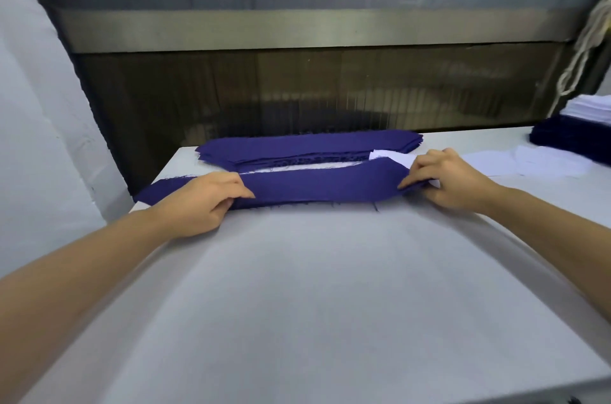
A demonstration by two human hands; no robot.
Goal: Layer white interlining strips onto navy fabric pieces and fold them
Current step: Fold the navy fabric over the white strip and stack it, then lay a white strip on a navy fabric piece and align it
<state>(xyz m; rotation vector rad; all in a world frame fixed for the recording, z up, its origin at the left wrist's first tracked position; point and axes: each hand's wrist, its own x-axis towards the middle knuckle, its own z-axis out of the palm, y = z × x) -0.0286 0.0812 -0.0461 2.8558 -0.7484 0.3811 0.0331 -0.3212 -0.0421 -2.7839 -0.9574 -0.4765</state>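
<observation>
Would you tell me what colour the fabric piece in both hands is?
The fabric piece is navy; head view.

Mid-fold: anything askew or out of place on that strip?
Yes. By the right hand, white interlining sticks out past the end of the navy strip, so the layers look misaligned there. Also, loose threads hang off its near edge.

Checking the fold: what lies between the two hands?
Head view: the navy fabric piece stretches unbroken from the left hand to the right hand, both pinching it.

Left hand (201,198): pinches navy piece (317,185) near its left end
Right hand (446,179): pinches its right end
Interlining strip (401,159): white, showing behind
Navy stack (307,147): beyond
Table (297,288): white
</observation>
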